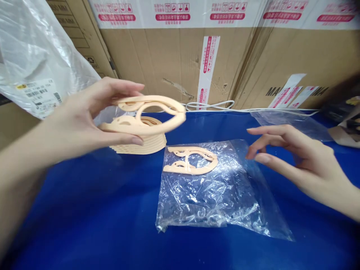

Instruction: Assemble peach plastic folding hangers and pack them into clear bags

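My left hand pinches a beige plastic folding clothes hanger between thumb and fingers, raised at the left. Just behind and below it stands a stack of matching hangers, partly hidden by the held one. A clear plastic bag lies crinkled on the blue surface. One more folded hanger lies at the bag's upper left; whether inside or on top I cannot tell. To the right of the bag hovers my right hand, fingers curved and apart, with nothing in it.
Large cardboard boxes with red-and-white tape wall off the back of the blue surface. A white cable runs along their foot. A white plastic sack with a label bulges at the left. Another clear bag lies behind my right hand.
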A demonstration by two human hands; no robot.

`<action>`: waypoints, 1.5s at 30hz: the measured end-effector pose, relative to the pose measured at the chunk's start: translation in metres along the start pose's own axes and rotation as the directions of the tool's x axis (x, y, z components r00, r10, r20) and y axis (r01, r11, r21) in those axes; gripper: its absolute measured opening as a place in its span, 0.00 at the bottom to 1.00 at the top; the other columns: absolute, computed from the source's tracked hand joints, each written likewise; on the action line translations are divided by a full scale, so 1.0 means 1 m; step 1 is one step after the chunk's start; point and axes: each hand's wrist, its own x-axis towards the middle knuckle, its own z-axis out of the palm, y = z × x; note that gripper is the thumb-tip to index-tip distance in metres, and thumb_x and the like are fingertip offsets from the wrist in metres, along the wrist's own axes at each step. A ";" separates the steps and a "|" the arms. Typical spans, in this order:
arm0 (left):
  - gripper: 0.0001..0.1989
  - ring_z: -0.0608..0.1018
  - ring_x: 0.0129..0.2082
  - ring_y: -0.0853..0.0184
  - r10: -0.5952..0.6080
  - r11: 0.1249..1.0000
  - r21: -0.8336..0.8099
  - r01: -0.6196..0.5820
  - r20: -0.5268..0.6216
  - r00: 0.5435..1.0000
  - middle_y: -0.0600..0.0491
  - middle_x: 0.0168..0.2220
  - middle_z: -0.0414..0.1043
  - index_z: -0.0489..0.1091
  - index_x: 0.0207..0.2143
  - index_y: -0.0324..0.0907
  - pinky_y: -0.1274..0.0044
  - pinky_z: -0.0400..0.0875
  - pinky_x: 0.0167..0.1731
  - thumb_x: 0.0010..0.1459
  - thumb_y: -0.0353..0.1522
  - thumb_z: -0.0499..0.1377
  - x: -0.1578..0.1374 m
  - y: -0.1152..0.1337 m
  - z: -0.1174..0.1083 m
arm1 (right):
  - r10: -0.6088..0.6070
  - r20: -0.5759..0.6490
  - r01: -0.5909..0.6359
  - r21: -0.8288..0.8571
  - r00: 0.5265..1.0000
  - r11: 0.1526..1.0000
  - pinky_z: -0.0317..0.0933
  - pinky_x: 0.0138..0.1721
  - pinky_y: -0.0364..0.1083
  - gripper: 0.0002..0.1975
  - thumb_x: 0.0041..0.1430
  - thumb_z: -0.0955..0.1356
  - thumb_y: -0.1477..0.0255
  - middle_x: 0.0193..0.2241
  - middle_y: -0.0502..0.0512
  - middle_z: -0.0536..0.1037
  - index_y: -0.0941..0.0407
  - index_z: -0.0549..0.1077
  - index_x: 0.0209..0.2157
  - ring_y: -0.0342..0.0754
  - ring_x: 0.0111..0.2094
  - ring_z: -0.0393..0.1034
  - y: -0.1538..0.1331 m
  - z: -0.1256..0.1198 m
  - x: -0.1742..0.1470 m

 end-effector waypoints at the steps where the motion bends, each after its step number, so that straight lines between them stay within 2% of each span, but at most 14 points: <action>1: 0.37 0.72 0.51 0.59 -0.028 1.000 -0.014 0.028 -0.071 0.997 0.46 0.54 0.67 0.62 0.58 0.36 0.62 0.69 0.48 0.49 0.40 0.68 0.001 0.017 0.011 | 0.034 0.018 -0.035 0.100 0.999 0.994 0.62 0.36 0.47 0.15 0.65 0.63 0.59 0.32 0.48 0.77 0.46 0.68 0.52 0.46 0.31 0.70 -0.003 0.001 -0.002; 2: 0.37 0.72 0.52 0.59 -0.042 0.999 -0.029 0.039 -0.124 0.991 0.45 0.53 0.68 0.62 0.58 0.37 0.62 0.69 0.51 0.48 0.40 0.70 0.001 0.034 0.022 | 0.057 0.049 -0.065 0.198 0.997 0.978 0.62 0.33 0.46 0.17 0.65 0.61 0.55 0.31 0.49 0.76 0.45 0.70 0.50 0.46 0.30 0.70 -0.006 0.002 -0.004; 4: 0.36 0.71 0.53 0.60 0.000 0.999 -0.052 -0.003 -0.069 0.998 0.45 0.52 0.68 0.62 0.56 0.39 0.64 0.68 0.54 0.49 0.43 0.69 -0.001 0.064 0.047 | 0.095 0.144 -0.145 0.394 0.985 0.908 0.59 0.25 0.46 0.25 0.61 0.59 0.45 0.28 0.50 0.75 0.47 0.74 0.44 0.47 0.26 0.66 -0.009 0.004 -0.006; 6: 0.35 0.71 0.53 0.60 0.103 0.993 -0.061 -0.105 -0.024 0.994 0.46 0.52 0.69 0.62 0.55 0.40 0.67 0.69 0.53 0.50 0.48 0.67 -0.005 0.085 0.068 | 0.124 0.277 -0.263 0.549 0.953 0.794 0.55 0.21 0.45 0.29 0.54 0.60 0.40 0.24 0.50 0.72 0.49 0.76 0.38 0.46 0.23 0.62 -0.010 0.006 -0.008; 8: 0.33 0.71 0.54 0.61 0.119 0.990 -0.076 -0.117 0.013 0.993 0.46 0.53 0.69 0.61 0.57 0.40 0.69 0.68 0.53 0.55 0.46 0.65 -0.009 0.093 0.082 | 0.143 0.409 -0.380 0.587 0.901 0.715 0.54 0.21 0.43 0.24 0.55 0.65 0.45 0.23 0.49 0.71 0.52 0.76 0.33 0.44 0.23 0.61 -0.011 0.008 -0.008; 11: 0.32 0.69 0.57 0.62 0.129 0.988 -0.085 -0.126 0.036 0.991 0.44 0.54 0.68 0.60 0.57 0.37 0.71 0.64 0.55 0.56 0.44 0.64 -0.014 0.093 0.092 | 0.163 0.537 -0.480 0.526 0.828 0.702 0.53 0.24 0.41 0.11 0.57 0.70 0.61 0.23 0.47 0.67 0.54 0.73 0.30 0.41 0.24 0.59 -0.011 0.010 -0.006; 14: 0.33 0.67 0.58 0.63 0.114 0.991 -0.068 -0.111 0.034 0.993 0.44 0.55 0.66 0.59 0.58 0.37 0.72 0.61 0.57 0.56 0.43 0.65 -0.014 0.088 0.095 | 0.138 0.598 -0.510 0.515 0.790 0.689 0.47 0.21 0.40 0.11 0.57 0.70 0.63 0.21 0.45 0.60 0.56 0.70 0.27 0.39 0.22 0.51 -0.012 0.012 -0.003; 20: 0.43 0.63 0.61 0.58 0.084 0.987 -0.148 -0.066 0.116 0.990 0.41 0.61 0.60 0.53 0.62 0.38 0.65 0.59 0.60 0.52 0.50 0.64 -0.016 0.085 0.102 | 0.177 0.587 -0.538 0.525 0.790 0.659 0.40 0.18 0.41 0.12 0.59 0.69 0.65 0.18 0.42 0.56 0.55 0.68 0.24 0.37 0.19 0.45 -0.013 0.014 0.002; 25: 0.44 0.59 0.64 0.57 0.064 0.985 -0.167 -0.039 0.146 0.987 0.40 0.63 0.55 0.50 0.63 0.37 0.63 0.57 0.62 0.55 0.53 0.60 -0.018 0.081 0.104 | 0.166 0.611 -0.561 0.540 0.774 0.628 0.39 0.18 0.41 0.12 0.57 0.70 0.66 0.17 0.42 0.56 0.56 0.69 0.25 0.37 0.18 0.44 -0.008 0.015 0.002; 34: 0.51 0.47 0.69 0.52 0.091 0.994 -0.086 -0.072 0.242 0.966 0.39 0.69 0.41 0.39 0.68 0.38 0.59 0.49 0.65 0.54 0.57 0.57 -0.020 0.075 0.104 | 0.113 0.619 -0.550 0.580 0.777 0.601 0.41 0.19 0.38 0.11 0.52 0.73 0.68 0.18 0.44 0.61 0.59 0.69 0.24 0.37 0.20 0.49 0.007 0.019 -0.001; 36: 0.51 0.49 0.68 0.51 0.099 0.994 -0.073 -0.084 0.234 0.967 0.38 0.68 0.44 0.41 0.68 0.37 0.59 0.50 0.65 0.54 0.56 0.57 -0.019 0.075 0.104 | 0.104 0.623 -0.553 0.590 0.775 0.589 0.41 0.20 0.38 0.11 0.52 0.73 0.69 0.18 0.44 0.60 0.59 0.69 0.24 0.36 0.21 0.48 0.007 0.019 -0.002; 39: 0.47 0.60 0.64 0.53 0.107 0.991 -0.102 -0.090 0.166 0.980 0.38 0.64 0.56 0.47 0.65 0.35 0.63 0.57 0.62 0.54 0.54 0.59 -0.018 0.077 0.103 | 0.100 0.617 -0.548 0.597 0.780 0.586 0.42 0.20 0.38 0.10 0.54 0.72 0.68 0.19 0.44 0.61 0.59 0.70 0.25 0.36 0.21 0.49 0.006 0.016 -0.002; 42: 0.45 0.66 0.59 0.57 0.106 0.986 -0.140 -0.094 0.086 0.991 0.40 0.58 0.64 0.53 0.62 0.35 0.66 0.62 0.58 0.52 0.52 0.63 -0.017 0.079 0.103 | 0.125 0.582 -0.504 0.554 0.804 0.663 0.45 0.21 0.39 0.12 0.57 0.70 0.65 0.19 0.45 0.62 0.58 0.71 0.26 0.37 0.21 0.52 0.001 0.013 -0.002; 45: 0.45 0.68 0.58 0.58 0.100 0.988 -0.120 -0.094 0.043 0.994 0.41 0.57 0.66 0.55 0.61 0.35 0.68 0.64 0.56 0.51 0.52 0.64 -0.017 0.081 0.103 | 0.141 0.427 -0.327 0.402 0.893 0.855 0.54 0.23 0.39 0.11 0.59 0.69 0.62 0.23 0.47 0.69 0.56 0.74 0.31 0.40 0.24 0.62 -0.008 0.011 -0.004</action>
